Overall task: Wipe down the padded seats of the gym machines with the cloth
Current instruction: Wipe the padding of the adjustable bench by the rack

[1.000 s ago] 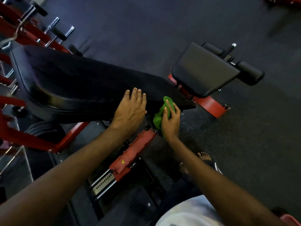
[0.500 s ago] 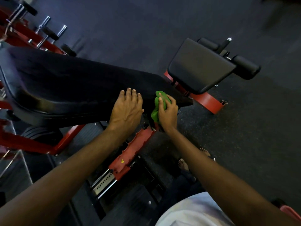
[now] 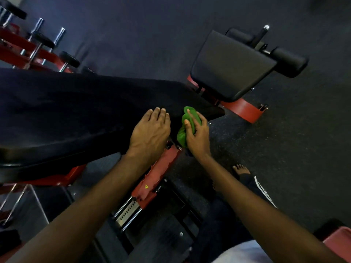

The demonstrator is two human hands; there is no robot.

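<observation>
Cloth (image 3: 182, 136), green and bunched, sits in the head view against the narrow near end of the long pad (image 3: 76, 111), just above the red frame (image 3: 157, 173). The right hand (image 3: 197, 137) holds it with fingers curled over the wad and the thumb side toward the pad. The left hand (image 3: 150, 133) lies flat beside it, fingers straight and together, pressing on the pad's edge and holding nothing.

To do this stroke well, the wad probably wants spreading out so that more fabric meets the vinyl; balled up as it is, only a small patch touches. The bracing hand looks well placed to steady the pad, but it covers a strip that will itself need a pass, so it should shift aside once the tip is done. Long overlapping strokes up the pad toward its wide far end would likely serve better than dabbing at the corner. The square seat pad (image 3: 229, 67), apart on the floor (image 3: 284, 149) side, seems yet to be wiped.
</observation>
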